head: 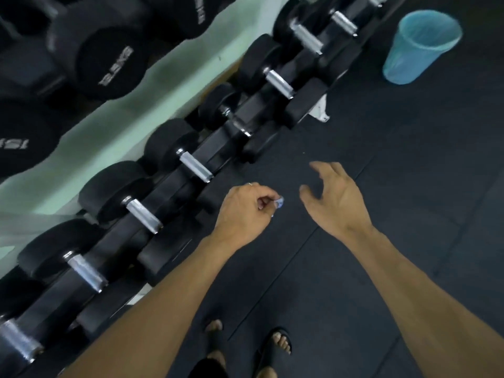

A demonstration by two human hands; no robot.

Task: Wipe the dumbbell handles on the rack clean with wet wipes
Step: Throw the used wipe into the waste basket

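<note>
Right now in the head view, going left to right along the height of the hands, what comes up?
Dumbbell handle on the lower rack → left hand → small wipe pinched in its fingers → right hand, fingers relaxed and holding nothing → bare dark floor mat.

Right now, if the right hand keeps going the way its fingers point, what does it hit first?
The open right hand points up and left, toward the row of black rubber dumbbells on the low rack. It would probably meet a dumbbell head first. Only black rubber floor mat shows between them, though depth is unclear.
</note>
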